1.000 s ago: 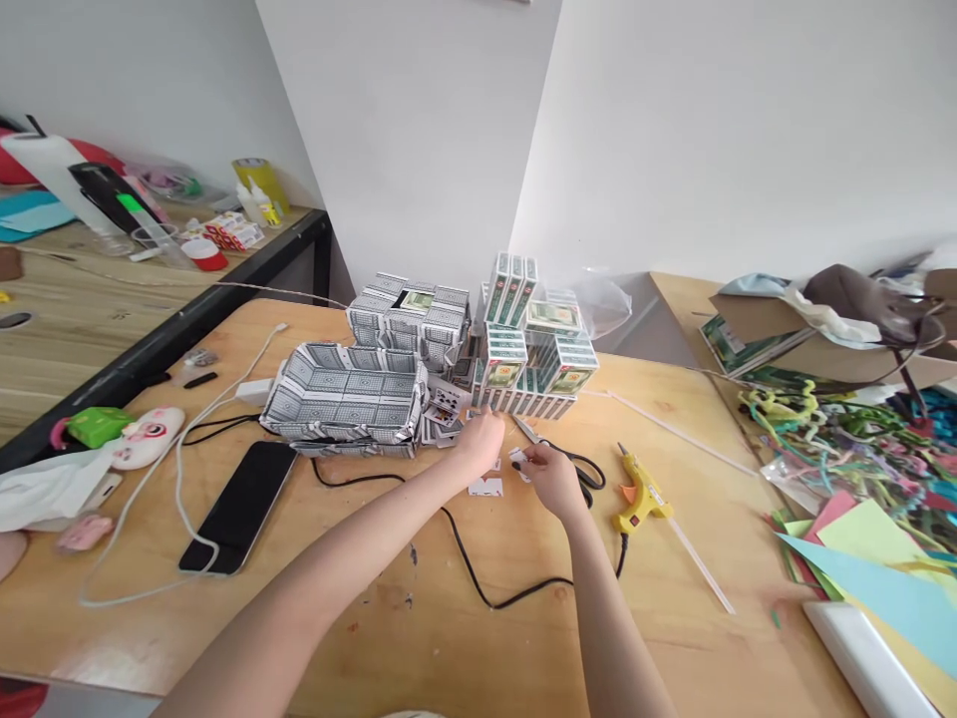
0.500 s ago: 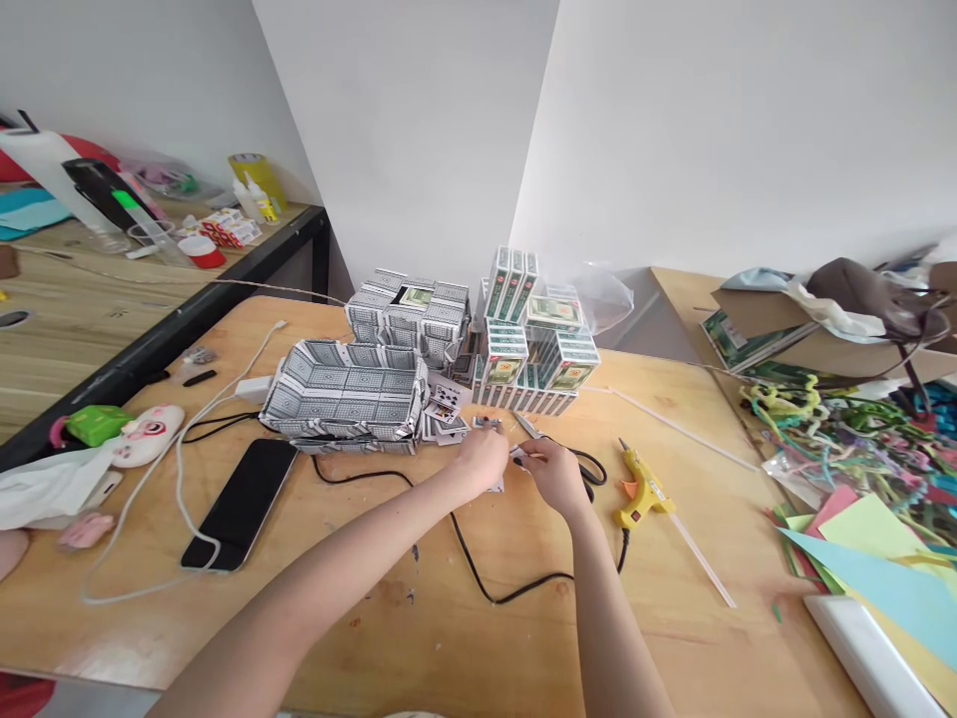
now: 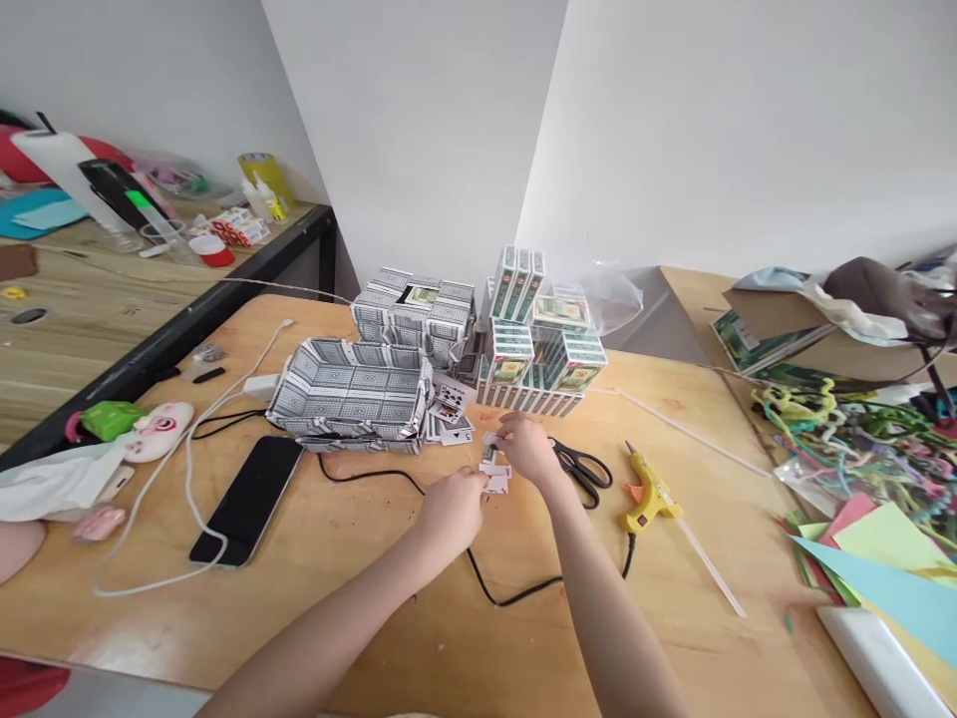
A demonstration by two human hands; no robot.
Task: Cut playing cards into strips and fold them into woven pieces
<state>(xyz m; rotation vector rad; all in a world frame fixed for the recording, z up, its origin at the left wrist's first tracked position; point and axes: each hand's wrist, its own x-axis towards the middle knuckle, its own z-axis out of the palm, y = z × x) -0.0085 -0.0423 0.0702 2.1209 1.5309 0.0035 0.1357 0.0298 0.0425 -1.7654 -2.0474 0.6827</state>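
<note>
- Head cam, the only view: my left hand point(image 3: 451, 511) is down with its fingers bunched narrow at the left edge of some small card pieces point(image 3: 496, 487). Can't tell if I'm pinching one.
- My right hand point(image 3: 529, 446) reaches in from the right, fingertips close together at the far end of the same pieces; grip's hidden there too.
- Pieces are on the table point(image 3: 389, 598), just right of the loose playing cards point(image 3: 451, 399).
- Scissors point(image 3: 574, 461) sit to my right, with the yellow glue gun point(image 3: 649, 501) beyond.
- I'd call this step sorting or lining up pieces; next move calls for a light fingertip touch, imo.
</note>
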